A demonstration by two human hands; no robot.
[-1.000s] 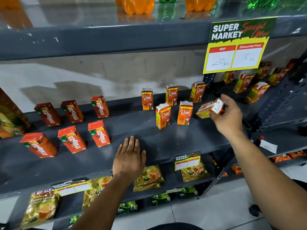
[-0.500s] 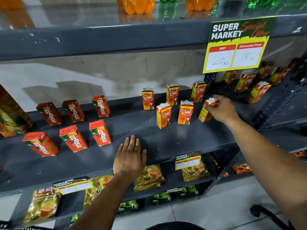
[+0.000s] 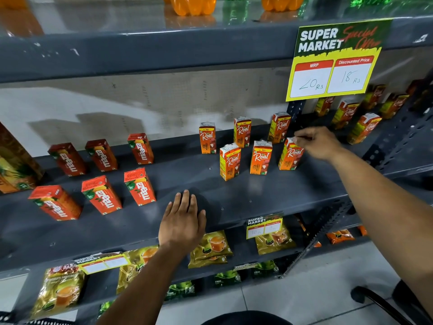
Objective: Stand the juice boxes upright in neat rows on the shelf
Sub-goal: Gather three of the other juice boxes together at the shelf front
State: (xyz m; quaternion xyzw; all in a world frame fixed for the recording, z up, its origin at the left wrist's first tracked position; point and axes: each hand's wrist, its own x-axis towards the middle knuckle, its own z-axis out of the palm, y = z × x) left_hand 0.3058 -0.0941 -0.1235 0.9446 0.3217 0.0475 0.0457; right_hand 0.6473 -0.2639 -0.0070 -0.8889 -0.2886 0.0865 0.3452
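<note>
Six orange Real juice boxes stand upright in two rows of three on the grey shelf [image 3: 257, 191]. My right hand [image 3: 318, 143] pinches the top corner of the front-right Real box [image 3: 290, 158], which stands beside the front-middle box [image 3: 261, 157] and front-left box [image 3: 230, 161]. The back row [image 3: 242, 132] stands behind them. To the left, six red Maaza boxes [image 3: 101, 195] stand in two rows. My left hand [image 3: 182, 221] lies flat and open on the shelf's front edge, holding nothing.
A yellow price sign [image 3: 332, 62] hangs from the upper shelf above the right boxes. More Real boxes [image 3: 364, 129] stand on the adjoining right shelf. A large juice carton [image 3: 14, 160] is at far left. Tea packets [image 3: 210, 249] fill the lower shelf. Orange bottles [image 3: 193, 4] stand on top.
My right hand brought a tilted Real box down to the shelf and stood it upright at the right end of the front row. My left hand stayed put.
</note>
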